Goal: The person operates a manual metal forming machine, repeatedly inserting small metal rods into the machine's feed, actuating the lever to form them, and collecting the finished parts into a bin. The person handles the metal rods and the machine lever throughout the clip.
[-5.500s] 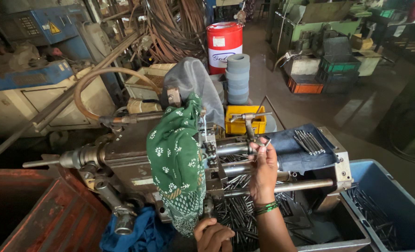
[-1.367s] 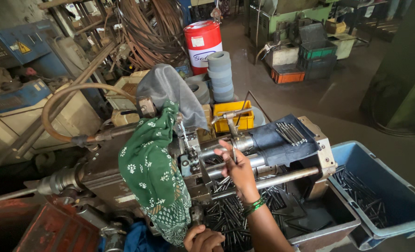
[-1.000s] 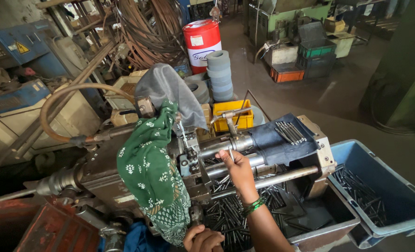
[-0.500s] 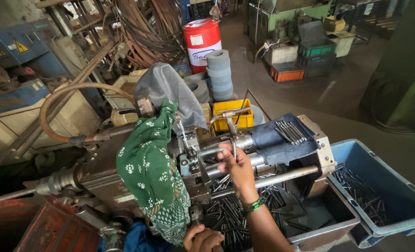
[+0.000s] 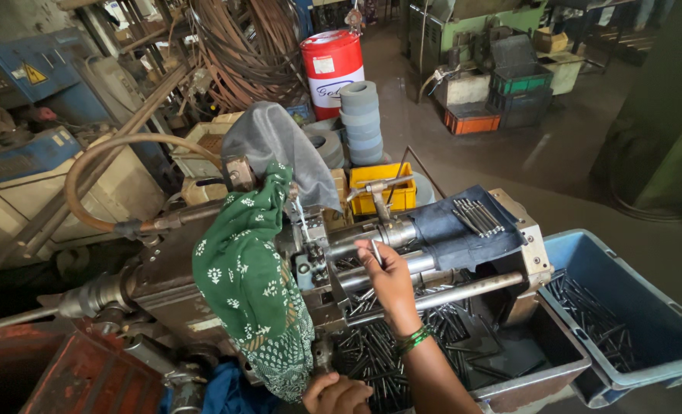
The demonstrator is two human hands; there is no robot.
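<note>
Head view: right hand raised, fingers pinching a thin metal pin; left hand fisted low.

Red-and-white drum at far end of my view, stack of grey discs just beside it. Yellow crate behind my machine. Green patterned cloth draped over machine front, grey cloth above it. Blue bin at my right, dark rods inside. Coiled wire at back. Green crate and orange crate on wet floor. Curved tan hose at my left.
</note>
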